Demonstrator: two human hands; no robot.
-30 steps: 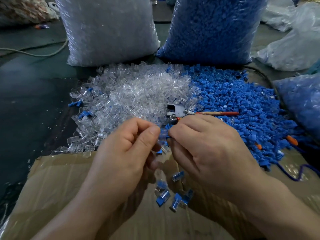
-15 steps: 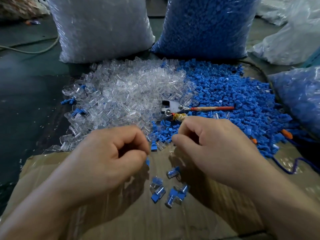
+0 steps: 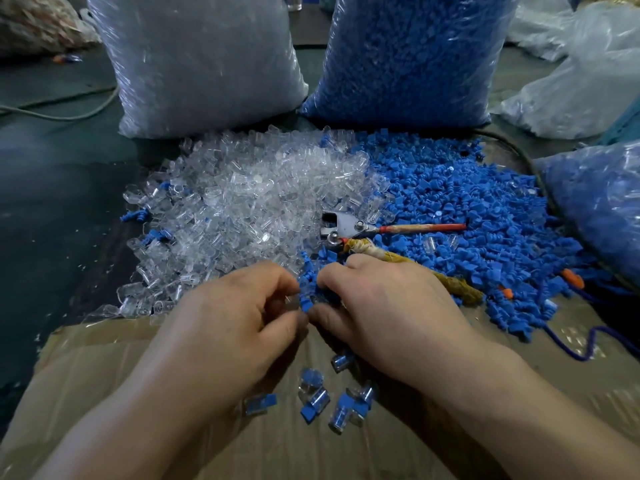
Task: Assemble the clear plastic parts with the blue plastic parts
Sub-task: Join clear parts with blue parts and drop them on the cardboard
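A heap of clear plastic parts lies ahead on the left, against a heap of blue plastic parts on the right. My left hand and my right hand are down where the two heaps meet, fingers curled, fingertips almost touching. A blue part stands between my right thumb and forefinger, which pinch it. My left fingers curl over the edge of the clear heap, and what they hold is hidden. Several assembled clear-and-blue pieces lie on the cardboard below my hands.
Pliers with red and rag-wrapped handles lie across the heaps just beyond my right hand. A tall bag of clear parts and a bag of blue parts stand behind. Another bag and a blue cord are at the right.
Both hands came apart, and my left hand dropped an assembled piece onto the cardboard. Both have since moved forward and down to the edge of the heaps.
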